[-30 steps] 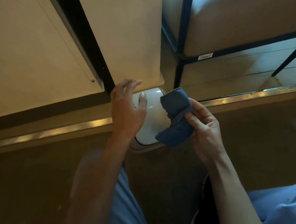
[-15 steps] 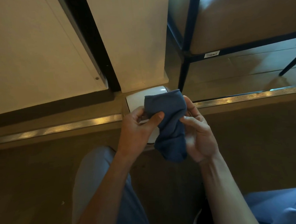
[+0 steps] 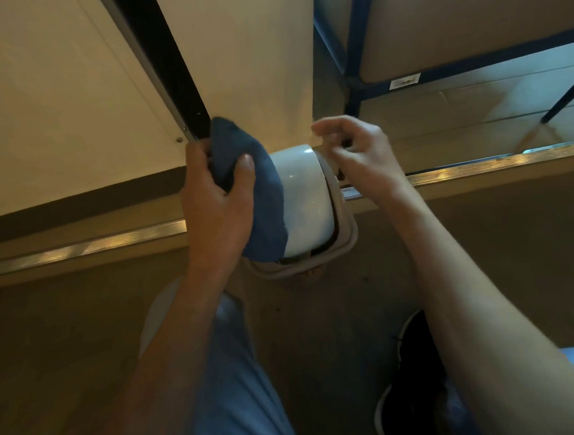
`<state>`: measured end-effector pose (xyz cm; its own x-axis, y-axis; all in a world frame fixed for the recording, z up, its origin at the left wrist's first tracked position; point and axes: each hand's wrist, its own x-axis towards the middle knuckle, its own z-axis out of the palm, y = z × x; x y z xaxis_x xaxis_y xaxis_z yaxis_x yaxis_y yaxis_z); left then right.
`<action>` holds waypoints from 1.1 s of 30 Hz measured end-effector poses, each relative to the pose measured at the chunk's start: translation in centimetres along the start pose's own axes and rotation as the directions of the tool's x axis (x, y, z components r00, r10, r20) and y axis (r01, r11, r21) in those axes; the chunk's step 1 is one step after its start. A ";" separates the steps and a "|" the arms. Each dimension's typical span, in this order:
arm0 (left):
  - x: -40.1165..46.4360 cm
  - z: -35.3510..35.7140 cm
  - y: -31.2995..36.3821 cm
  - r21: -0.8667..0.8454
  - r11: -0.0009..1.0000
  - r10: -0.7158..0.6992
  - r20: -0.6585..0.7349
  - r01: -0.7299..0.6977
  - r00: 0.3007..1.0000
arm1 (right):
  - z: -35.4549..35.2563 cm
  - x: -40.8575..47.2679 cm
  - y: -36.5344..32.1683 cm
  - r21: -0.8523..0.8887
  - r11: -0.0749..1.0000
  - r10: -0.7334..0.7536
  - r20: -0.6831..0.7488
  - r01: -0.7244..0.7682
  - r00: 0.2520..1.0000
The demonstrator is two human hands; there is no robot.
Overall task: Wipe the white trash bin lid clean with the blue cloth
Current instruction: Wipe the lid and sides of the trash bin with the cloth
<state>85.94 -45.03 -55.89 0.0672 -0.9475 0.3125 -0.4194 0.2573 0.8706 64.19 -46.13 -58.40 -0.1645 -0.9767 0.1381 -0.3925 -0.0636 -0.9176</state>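
Observation:
The white trash bin lid [image 3: 306,199] is a glossy rounded panel set in a beige rim [image 3: 347,237], in the middle of the view on the floor. My left hand [image 3: 216,205] grips the bunched blue cloth [image 3: 257,199], which hangs over the lid's left side and covers it. To the right of the lid my right hand [image 3: 359,155] hovers with fingers loosely curled and apart, holding nothing. The bin's body below the rim is hidden.
A beige cabinet panel [image 3: 246,61] stands right behind the bin, with a black gap [image 3: 165,66] to its left. A dark metal shelf frame [image 3: 357,65] holding boxes is at the back right. A metal floor strip [image 3: 79,250] crosses the view. My knee and black shoe [image 3: 413,377] are below.
The cloth passed from my right hand into my left, which now holds it alone against the lid's left side. My right hand let go and moved off to the right.

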 end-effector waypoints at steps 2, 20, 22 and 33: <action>1.0 0.5 0.0 0.123 0.991 0.062 -0.007 -0.061 0.998 | 0.4 2.0 0.6 -0.114 0.993 -0.010 0.108 0.022 0.994; -5.1 4.1 -7.2 0.533 0.350 0.437 0.634 -0.770 0.638 | 3.3 3.4 6.2 -0.154 0.978 -0.086 0.306 0.138 0.948; -5.8 4.3 -7.2 0.520 0.278 0.432 0.683 -0.808 0.589 | 3.8 3.1 6.4 -0.159 0.979 -0.084 0.265 0.130 0.960; -6.2 2.8 -6.1 0.486 0.091 0.208 0.844 -0.869 0.494 | 3.8 3.1 6.8 -0.181 0.966 -0.142 0.220 0.184 0.965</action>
<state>85.52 -41.24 -64.22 -0.8184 -0.5744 0.0142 -0.5364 0.7549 -0.3774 64.42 -50.39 -65.66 0.0963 -0.9786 0.1819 -0.5736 -0.2039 -0.7933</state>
